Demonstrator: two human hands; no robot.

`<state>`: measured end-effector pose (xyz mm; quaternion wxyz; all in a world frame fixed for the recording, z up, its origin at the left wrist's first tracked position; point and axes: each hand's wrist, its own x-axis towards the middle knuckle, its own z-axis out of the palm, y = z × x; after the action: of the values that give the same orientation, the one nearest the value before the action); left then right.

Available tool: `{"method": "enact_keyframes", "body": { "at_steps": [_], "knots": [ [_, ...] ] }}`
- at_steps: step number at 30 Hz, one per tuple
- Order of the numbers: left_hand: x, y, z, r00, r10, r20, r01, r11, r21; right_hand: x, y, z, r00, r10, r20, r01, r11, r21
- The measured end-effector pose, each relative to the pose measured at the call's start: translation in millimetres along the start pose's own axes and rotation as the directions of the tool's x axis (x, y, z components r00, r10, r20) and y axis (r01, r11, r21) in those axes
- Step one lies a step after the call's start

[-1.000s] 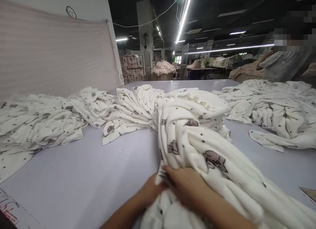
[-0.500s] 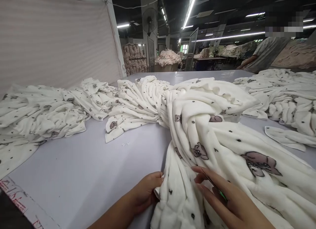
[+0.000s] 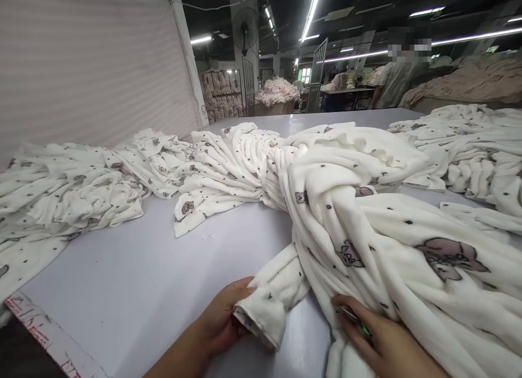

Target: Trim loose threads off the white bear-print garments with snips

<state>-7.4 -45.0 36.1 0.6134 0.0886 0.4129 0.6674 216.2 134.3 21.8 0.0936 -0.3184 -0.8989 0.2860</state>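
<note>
A long bundle of white fleece fabric (image 3: pixel 359 215) printed with small dark dots and pinkish animal figures lies across the pale grey table (image 3: pixel 134 280). My left hand (image 3: pixel 222 321) grips a rolled end of this fabric near the table's front edge. My right hand (image 3: pixel 375 340) rests on the fabric's folds to the right, with a thin green-tipped tool (image 3: pixel 356 323) between its fingers. The lower part of my right hand runs out of the picture.
More of the same printed fabric is heaped at the left (image 3: pixel 61 187) and at the far right (image 3: pixel 468 144). A pink striped sheet (image 3: pixel 93 73) hangs behind the table. A person (image 3: pixel 397 79) stands beyond the far edge. A printed tape strip (image 3: pixel 44 334) lines the near-left edge.
My left hand has pulled a rolled end of the fabric out to the left and grips it. My right hand has slid lower and right on the folds. The person in the background has moved left.
</note>
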Motion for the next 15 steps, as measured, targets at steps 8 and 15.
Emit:
{"method": "enact_keyframes", "body": {
  "at_steps": [8,15],
  "knots": [
    [15.2,-19.4,36.1,0.990,-0.004,0.141,0.008,1.000,-0.030,-15.6,-55.9,18.6,0.975,-0.147,-0.164,0.186,0.949,0.255],
    [-2.3,-13.2,48.7,0.978,0.186,0.097,-0.204,0.949,0.242,-13.0,-87.6,27.3,0.964,-0.076,-0.255,0.201,0.837,0.509]
  ]
}}
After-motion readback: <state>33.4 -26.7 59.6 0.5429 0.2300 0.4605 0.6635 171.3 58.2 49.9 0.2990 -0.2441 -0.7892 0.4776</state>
